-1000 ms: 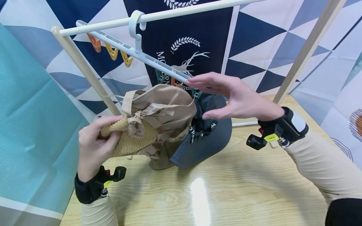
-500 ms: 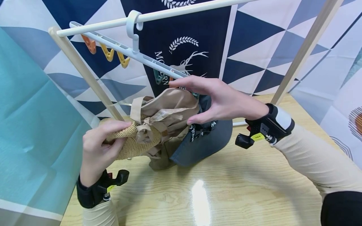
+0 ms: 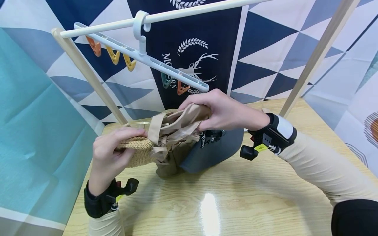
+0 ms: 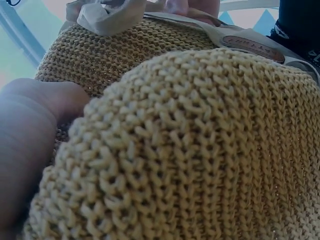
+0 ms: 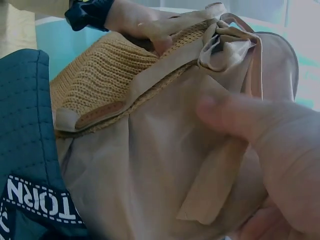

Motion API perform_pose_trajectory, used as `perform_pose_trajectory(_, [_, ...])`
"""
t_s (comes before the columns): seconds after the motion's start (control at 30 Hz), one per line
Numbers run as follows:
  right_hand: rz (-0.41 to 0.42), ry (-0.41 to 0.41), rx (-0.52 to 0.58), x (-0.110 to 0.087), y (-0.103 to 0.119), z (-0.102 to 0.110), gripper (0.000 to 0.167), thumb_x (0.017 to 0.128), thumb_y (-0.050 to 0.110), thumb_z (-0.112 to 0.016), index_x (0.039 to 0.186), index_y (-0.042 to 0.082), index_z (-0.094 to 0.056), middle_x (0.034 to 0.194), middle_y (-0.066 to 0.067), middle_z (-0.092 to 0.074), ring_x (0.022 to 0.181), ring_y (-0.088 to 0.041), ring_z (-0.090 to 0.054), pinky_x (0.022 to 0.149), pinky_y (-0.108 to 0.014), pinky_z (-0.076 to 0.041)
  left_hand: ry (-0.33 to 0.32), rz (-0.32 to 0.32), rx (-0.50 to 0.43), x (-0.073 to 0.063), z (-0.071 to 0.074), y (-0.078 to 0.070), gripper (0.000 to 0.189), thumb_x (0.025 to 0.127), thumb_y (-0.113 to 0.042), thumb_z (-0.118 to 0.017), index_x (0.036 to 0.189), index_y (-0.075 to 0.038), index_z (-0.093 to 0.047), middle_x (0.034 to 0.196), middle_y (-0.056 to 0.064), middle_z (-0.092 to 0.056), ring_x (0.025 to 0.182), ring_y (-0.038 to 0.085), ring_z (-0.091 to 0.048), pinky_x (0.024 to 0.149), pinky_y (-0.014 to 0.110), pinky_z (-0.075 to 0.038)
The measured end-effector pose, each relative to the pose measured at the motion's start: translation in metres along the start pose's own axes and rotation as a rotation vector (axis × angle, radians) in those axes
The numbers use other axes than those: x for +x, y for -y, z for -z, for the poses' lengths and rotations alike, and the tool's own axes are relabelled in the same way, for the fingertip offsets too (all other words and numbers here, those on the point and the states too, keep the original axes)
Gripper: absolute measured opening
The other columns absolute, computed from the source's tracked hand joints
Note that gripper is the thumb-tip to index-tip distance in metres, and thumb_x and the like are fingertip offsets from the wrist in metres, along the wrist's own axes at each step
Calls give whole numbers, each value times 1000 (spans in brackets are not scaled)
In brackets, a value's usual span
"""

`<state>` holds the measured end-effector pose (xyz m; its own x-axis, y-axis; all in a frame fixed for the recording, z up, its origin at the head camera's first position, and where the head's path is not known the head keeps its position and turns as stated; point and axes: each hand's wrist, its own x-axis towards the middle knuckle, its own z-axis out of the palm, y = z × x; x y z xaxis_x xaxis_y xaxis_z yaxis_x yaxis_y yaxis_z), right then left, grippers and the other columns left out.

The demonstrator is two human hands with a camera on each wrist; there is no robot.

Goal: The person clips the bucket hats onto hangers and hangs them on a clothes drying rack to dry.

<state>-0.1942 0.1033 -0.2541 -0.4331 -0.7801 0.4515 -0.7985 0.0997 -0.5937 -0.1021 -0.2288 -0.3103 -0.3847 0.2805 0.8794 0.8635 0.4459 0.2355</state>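
A sun hat (image 3: 140, 155) with a straw-coloured woven part and a beige fabric part is held up between both hands. My left hand (image 3: 110, 154) grips the woven part, thumb on the near side. At the opposite edge, my right hand (image 3: 221, 109) pinches the fabric part between thumb and fingers. The right wrist view shows the hat's fabric bow (image 5: 227, 50) and brown label (image 5: 100, 114). Just behind and below, a grey-blue cap (image 3: 215, 152) with white lettering on a black strap is partly covered. Khaki cloth (image 3: 166, 168) shows beside the cap, low over the table.
A pale blue clip hanger (image 3: 127, 50) hangs by its hook from a white rod (image 3: 189, 13) above the hands. Orange (image 3: 94, 46), yellow and green clips line it. Wooden posts (image 3: 322, 54) flank the rack on a wooden table (image 3: 236, 203); patterned cloth hangs behind.
My right hand has moved left and down and now pinches the fabric part, which is bunched up. The left hand, still gripping the woven part, has shifted slightly right.
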Motion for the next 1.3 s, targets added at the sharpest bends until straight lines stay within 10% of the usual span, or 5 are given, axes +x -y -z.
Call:
perform_pose_trajectory(0.23, [25,-91,24,1,-2,-8,25,91,-11,-81,106,10,-84,99,0,-82,84,-9,-64,78,-21,-51,10,4,-8,3,0,-1,35,89,9,-59,114,1,-82,99,16,-85,111,3,-80,101,14,-56])
perform_pose_trajectory(0.6, [49,-217,29,-2,-4,-7,31,91,-18,-72,106,6,-83,93,0,-79,77,-11,-57,70,-23,-44,-85,33,4,3,0,2,21,96,-8,-72,110,5,-82,96,23,-84,108,-9,-76,92,9,-54])
perform_pose_trajectory(0.9, [-50,-390,55,-5,-3,-3,32,89,-20,-68,110,0,-82,101,-2,-79,78,-13,-58,69,-22,-44,-131,95,-131,5,3,-1,73,96,-41,-88,127,21,-65,133,-3,-83,121,4,-79,100,15,-58])
perform_pose_trajectory(1.3, [-63,-626,178,-8,-4,0,36,88,-19,-61,120,-13,-78,101,15,-80,82,-1,-75,70,-17,-59,-257,170,-317,6,8,-3,112,75,-40,-106,151,18,-47,144,7,-73,133,17,-72,110,23,-56])
